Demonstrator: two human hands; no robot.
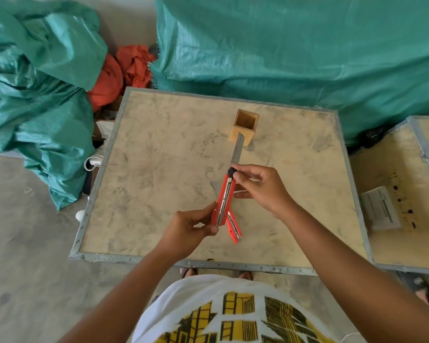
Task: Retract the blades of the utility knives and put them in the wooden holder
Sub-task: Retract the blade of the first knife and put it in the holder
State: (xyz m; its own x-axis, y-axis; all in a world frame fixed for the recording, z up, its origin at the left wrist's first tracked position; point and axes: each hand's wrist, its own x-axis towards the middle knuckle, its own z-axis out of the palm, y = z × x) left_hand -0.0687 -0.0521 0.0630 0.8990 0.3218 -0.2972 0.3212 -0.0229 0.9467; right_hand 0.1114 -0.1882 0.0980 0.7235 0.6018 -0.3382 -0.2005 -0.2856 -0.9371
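Green tarpaulins (295, 45) back a scuffed tabletop (159, 157) edged in metal. From the left, the left hand (193, 226) pinches the butt of 1 red utility knife (224, 199), fingers closed on its body, blade (238, 148) fully out and pointing at the wooden holder (244, 129). A 2nd red knife (233, 227) lies beneath. The right hand (260, 186) nips the black slider knob (232, 172). Light, stiff plastic; best held by the handle sides, clear of the thin, brittle blade.

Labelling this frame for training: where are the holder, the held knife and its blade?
holder (235, 135): head view, front wall.
held knife (225, 196): head view, red handle.
blade (237, 149): head view, bare steel mid-length.
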